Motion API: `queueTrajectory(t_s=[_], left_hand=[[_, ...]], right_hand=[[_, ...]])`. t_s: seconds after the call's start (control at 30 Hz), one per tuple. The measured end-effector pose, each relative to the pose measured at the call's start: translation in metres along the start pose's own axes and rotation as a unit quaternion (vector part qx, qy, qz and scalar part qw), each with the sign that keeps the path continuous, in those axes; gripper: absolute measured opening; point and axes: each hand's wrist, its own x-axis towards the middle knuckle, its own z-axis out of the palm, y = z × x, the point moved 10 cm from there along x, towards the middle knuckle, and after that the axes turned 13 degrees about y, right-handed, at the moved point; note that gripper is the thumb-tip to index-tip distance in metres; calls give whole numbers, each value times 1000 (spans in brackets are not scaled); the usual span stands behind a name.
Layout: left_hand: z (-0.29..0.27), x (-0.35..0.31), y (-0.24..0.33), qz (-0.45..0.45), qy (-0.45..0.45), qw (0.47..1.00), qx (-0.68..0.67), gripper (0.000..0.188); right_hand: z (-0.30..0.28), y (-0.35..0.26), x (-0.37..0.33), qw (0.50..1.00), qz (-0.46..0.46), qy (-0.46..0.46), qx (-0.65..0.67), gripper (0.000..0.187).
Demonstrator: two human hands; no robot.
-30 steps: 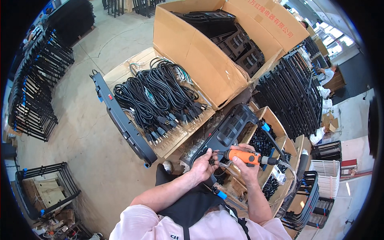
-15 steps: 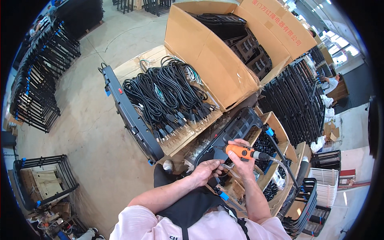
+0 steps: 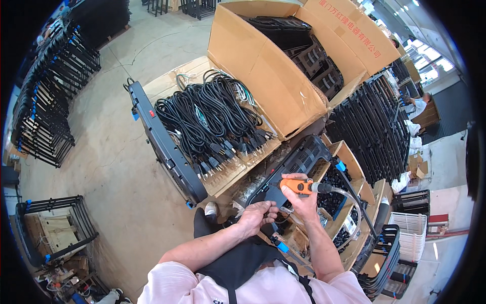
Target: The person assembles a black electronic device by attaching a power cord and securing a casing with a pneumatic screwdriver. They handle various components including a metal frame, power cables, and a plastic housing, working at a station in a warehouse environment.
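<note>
My right hand (image 3: 304,204) is wrapped round an orange power screwdriver (image 3: 296,186) with a clear hose at its rear. The tool lies level, its dark nose pointing left against or just above a long black plastic housing (image 3: 302,161) with vent slots. I cannot tell whether the tip touches it. My left hand (image 3: 256,217) is at the housing's near edge, fingers curled and pressed together. What they hold, if anything, is hidden.
Coiled black power cords (image 3: 210,119) lie on cardboard beside another black housing (image 3: 164,144). A large cardboard box (image 3: 268,76) stands behind. A wooden parts bin (image 3: 362,177) holds small black pieces at right. Stacked black frames (image 3: 372,129) stand beyond; more frames (image 3: 53,96) stand far left.
My right hand and the screwdriver have shifted slightly left and away from me. My left hand has drawn a little left, and the small pale thing at its fingertips no longer shows.
</note>
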Motion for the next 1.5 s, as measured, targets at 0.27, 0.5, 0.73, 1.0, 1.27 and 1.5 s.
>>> queueTrajectory(t_s=[0.27, 0.5, 0.73, 1.0, 1.27, 1.5], left_hand=[[-5, 9, 4, -35, 28, 992, -121, 29], [0, 14, 5, -41, 12, 984, -176, 28], [0, 10, 2, -46, -10, 982, -184, 27], [3, 4, 7, -54, -11, 979, -196, 29], [-3, 11, 15, -42, -7, 985, -169, 23], [-11, 9, 2, -59, 9, 996, -72, 25]], right_hand=[[-27, -36, -32, 996, 55, 53, 46, 55], [-40, -30, -57, 991, 80, 73, 81, 55], [-37, -25, -62, 994, 69, 60, 62, 56], [-19, -20, -70, 997, 51, 48, 17, 53], [-5, -4, -62, 998, 42, 43, 16, 53], [15, -8, -53, 999, 36, 5, -9, 38]])
